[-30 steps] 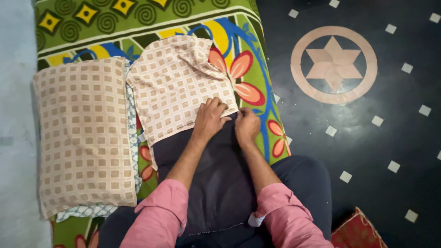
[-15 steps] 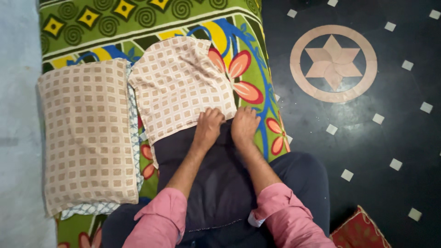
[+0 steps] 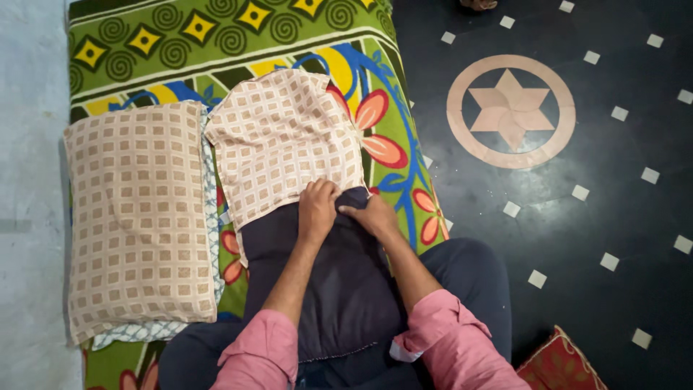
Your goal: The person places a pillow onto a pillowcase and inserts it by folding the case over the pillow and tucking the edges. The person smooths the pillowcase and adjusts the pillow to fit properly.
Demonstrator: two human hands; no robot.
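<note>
Left hand (image 3: 316,206) and right hand (image 3: 373,215) gripping checked pillowcase (image 3: 281,137), dark pillow (image 3: 332,282)

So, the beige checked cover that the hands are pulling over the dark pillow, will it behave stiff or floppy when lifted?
Probably floppy: the checked cover shows wrinkles and a sagging, empty far end. It looks thin and light, since it follows the shape of the dark pillow where the left hand and right hand grip its edge. It seems unlikely to slide, lying flat on the patterned mat.
</note>
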